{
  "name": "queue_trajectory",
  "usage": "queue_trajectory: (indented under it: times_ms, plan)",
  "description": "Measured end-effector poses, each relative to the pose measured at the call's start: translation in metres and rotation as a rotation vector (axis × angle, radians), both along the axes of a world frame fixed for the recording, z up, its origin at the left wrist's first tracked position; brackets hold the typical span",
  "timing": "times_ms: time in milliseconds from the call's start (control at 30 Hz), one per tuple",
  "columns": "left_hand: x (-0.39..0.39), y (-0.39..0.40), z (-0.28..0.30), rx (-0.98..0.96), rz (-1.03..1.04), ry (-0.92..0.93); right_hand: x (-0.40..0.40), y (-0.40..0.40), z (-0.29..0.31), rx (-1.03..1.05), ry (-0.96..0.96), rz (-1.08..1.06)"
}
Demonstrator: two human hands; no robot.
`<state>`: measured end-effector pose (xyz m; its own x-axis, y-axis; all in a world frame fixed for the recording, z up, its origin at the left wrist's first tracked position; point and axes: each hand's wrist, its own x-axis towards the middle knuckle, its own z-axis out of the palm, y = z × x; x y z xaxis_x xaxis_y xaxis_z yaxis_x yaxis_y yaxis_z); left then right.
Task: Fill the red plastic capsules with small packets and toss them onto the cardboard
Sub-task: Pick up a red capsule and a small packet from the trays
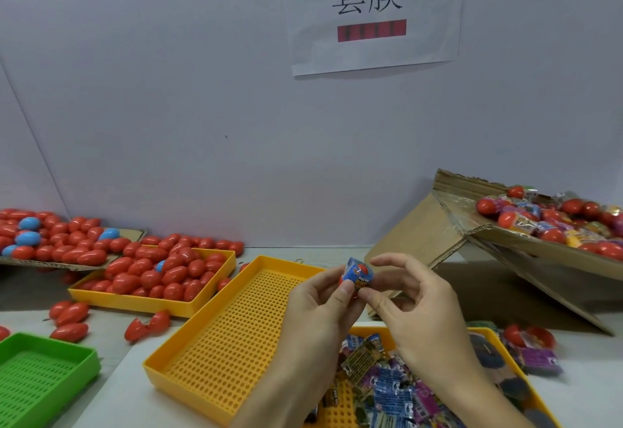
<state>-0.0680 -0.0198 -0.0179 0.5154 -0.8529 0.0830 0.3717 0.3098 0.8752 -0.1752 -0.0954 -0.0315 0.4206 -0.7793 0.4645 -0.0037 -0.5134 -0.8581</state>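
Head view: you are holding a red capsule [350, 284] with a blue packet [359, 272] above the empty yellow tray [236, 323].

Your left hand [320, 306] is pinching the capsule between thumb and fingers, and your right hand [409, 296] is pinching the packet's edge, its other fingers curling loosely; the packet is covering most of the capsule, so its opening is hidden. Your right forearm is hiding part of the packet tray [488, 336], which is running off the bottom edge. The tilted cardboard [438, 225] at the right, carrying filled capsules, is being cut off by the frame. More red capsules are heaping in the far yellow tray [141, 299].
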Motion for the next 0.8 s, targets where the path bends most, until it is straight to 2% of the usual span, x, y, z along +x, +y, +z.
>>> queue_trajectory:
  times_ms: [333, 533, 800]
  plan:
    - [-0.0008, 0.0020, -0.0015, 0.054, 0.179, -0.390, -0.0038, -0.0010, 0.0018, 0.002, 0.004, 0.081]
    - [0.0013, 0.0041, 0.0012, 0.039, 0.207, -0.442, -0.0043, -0.0031, 0.0028, 0.108, -0.073, 0.119]
    - [0.0013, 0.0032, -0.0017, 0.075, 0.225, -0.590, -0.0032, -0.0037, 0.0003, 0.132, -0.072, 0.105]
